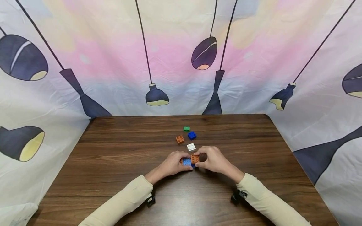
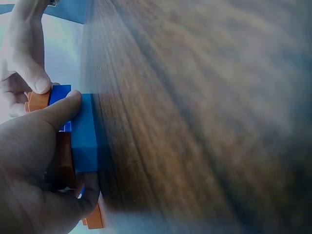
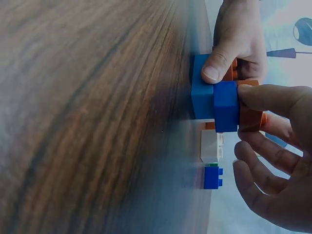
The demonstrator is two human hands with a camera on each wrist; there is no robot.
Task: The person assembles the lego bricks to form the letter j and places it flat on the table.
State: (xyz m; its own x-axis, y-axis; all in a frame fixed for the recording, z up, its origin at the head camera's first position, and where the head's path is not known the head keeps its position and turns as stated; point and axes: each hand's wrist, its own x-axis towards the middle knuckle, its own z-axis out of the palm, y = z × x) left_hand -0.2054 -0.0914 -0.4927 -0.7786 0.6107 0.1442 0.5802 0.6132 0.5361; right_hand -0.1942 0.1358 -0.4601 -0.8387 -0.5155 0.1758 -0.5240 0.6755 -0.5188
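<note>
My left hand [image 1: 173, 164] grips a light blue building brick [image 1: 186, 162] low at the table, thumb along its near side. An orange brick [image 2: 64, 161] sits on that brick's left part, partly hidden by the left hand. On its right end stands a dark blue brick [image 3: 226, 108], topped by another orange brick [image 1: 195, 158]. My right hand [image 1: 214, 159] pinches this upper orange brick between thumb and fingers. The right wrist view shows the dark blue and orange bricks flush against each other.
Beyond the hands lie a white brick [image 1: 191, 147], an orange brick [image 1: 180, 139], a blue brick [image 1: 192, 135] and a green brick [image 1: 186, 129]. They rest on a dark wooden table [image 1: 118, 144]. A curtain printed with lamps [image 1: 175, 62] hangs behind it.
</note>
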